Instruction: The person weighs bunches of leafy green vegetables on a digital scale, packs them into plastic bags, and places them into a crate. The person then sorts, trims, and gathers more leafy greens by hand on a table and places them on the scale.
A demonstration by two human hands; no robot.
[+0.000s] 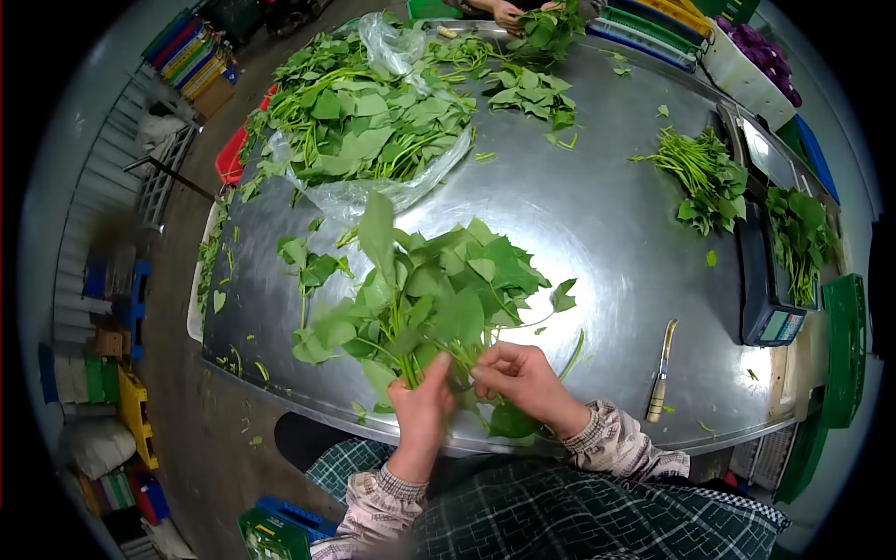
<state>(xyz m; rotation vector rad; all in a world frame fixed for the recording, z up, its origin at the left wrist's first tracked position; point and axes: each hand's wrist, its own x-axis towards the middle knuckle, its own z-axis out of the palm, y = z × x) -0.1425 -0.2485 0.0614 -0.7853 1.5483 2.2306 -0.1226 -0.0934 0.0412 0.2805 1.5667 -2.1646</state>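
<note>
Near the front edge of the metal table, my left hand (425,401) is closed around the stems of a bunch of leafy greens (457,271). Its broad green leaves fan out away from me, over the tabletop. Beside it, my right hand (527,381) pinches at stems on the right side of the same bunch, with thumb and forefinger together. A leaf hangs below the right hand. Left of the bunch lies a small loose sprig (313,266).
A large heap of greens (364,121) on clear plastic lies at the back left. A knife (663,373) rests at right, near a digital scale (775,317) bearing greens. A tied-looking bundle (695,177) lies beside the scale. Another person's hands (509,17) hold greens across the table.
</note>
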